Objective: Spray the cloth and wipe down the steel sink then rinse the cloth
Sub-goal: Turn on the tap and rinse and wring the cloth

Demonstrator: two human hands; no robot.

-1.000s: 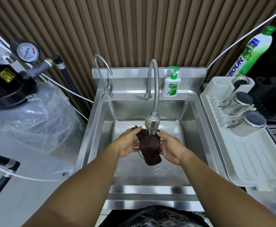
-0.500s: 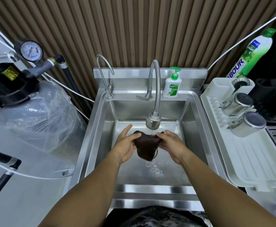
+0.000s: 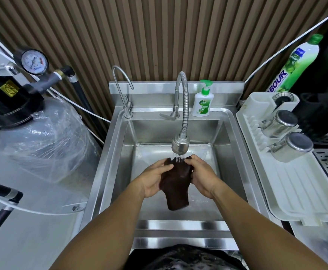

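- At the left, the sink's (image 3: 108, 152) left rim is being crowded by a plastic-wrapped tank (image 3: 42, 145). Open basin floor is being left free on either side of the hands.
- In the middle, the dark cloth (image 3: 178, 188) is being held above the basin floor, just under the spray head (image 3: 180, 145) of the bendy tap, well apart from all four walls.
- At the right, the sink's right rim is being bordered by a white drying rack (image 3: 295, 191), on which two steel cups (image 3: 291, 147) are lying.
- The tank's left side is being cut off by the frame edge, and the green bottle's (image 3: 295, 63) lower label is being hidden behind the rack.
- The cloth's side edges are being covered by fingers and palms.
- The cloth's left side is being gripped by the left hand (image 3: 155, 180), fingers curled round it and thumb pressed on top.
- Its right side is being pinched by the right hand (image 3: 202, 176), fingers closed on it. Water is being run onto the top edge between the thumbs, and the lower end is being left hanging free.
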